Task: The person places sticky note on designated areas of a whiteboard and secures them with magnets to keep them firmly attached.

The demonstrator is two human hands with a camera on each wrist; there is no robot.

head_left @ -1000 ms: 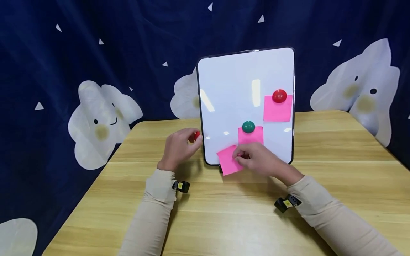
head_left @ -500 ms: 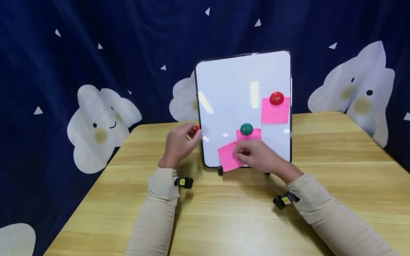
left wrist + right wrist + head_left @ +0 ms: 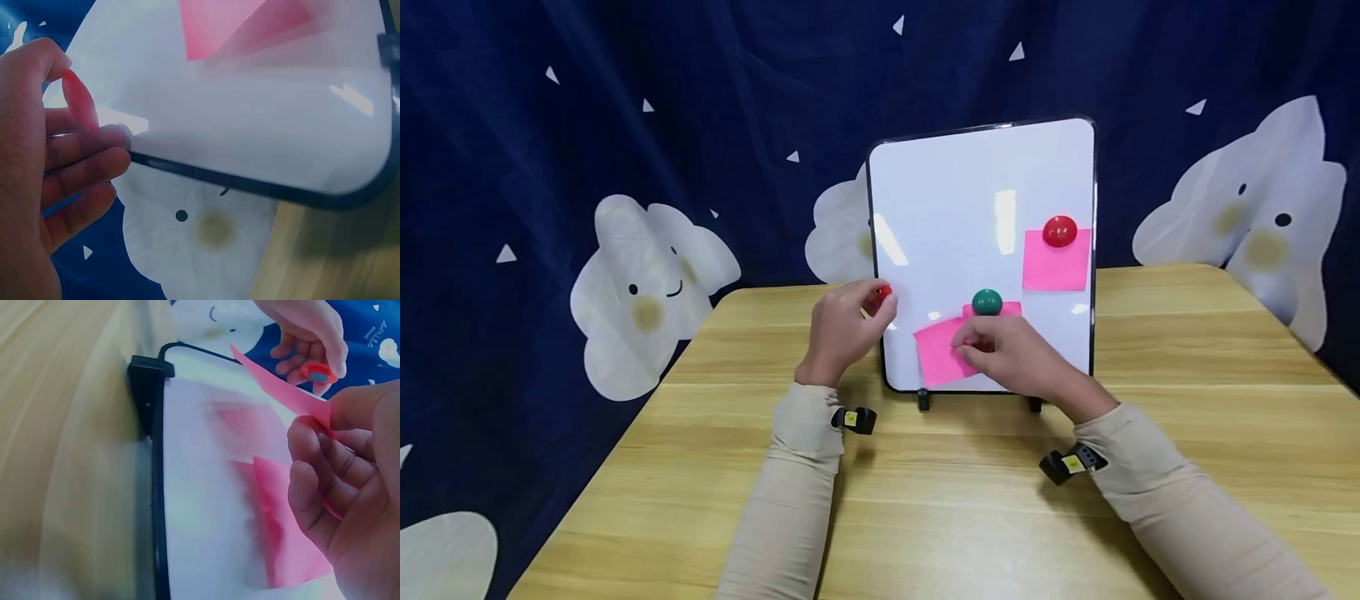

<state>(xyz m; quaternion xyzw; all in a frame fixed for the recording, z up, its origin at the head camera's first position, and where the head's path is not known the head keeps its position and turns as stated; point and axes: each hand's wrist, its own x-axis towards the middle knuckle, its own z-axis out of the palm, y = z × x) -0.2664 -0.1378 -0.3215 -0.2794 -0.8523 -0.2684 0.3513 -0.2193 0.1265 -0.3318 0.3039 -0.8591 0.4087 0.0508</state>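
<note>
My left hand (image 3: 850, 329) pinches a red magnet (image 3: 80, 100) between thumb and fingers at the left edge of the whiteboard (image 3: 947, 217). In the right wrist view the grey disc on that magnet's back shows. My right hand (image 3: 1011, 354) pinches a pink sticky note (image 3: 938, 354) by its right edge, low in front of the board; the right wrist view shows the note standing off the surface. Behind that hand, a second pink note (image 3: 1013, 308) hangs under a green magnet (image 3: 987, 302), partly hidden. Higher at the right, another red magnet (image 3: 1060, 232) holds a third pink note (image 3: 1055, 268).
The whiteboard stands upright on small black feet (image 3: 923, 400) on a wooden table (image 3: 940, 500). Close behind the table hangs a dark blue curtain (image 3: 760, 75) with white cloud prints.
My left hand has moved right and slightly up with the red magnet, now overlapping the board's left edge. The right hand has raised its pink note from the board's bottom edge onto the board's lower area.
</note>
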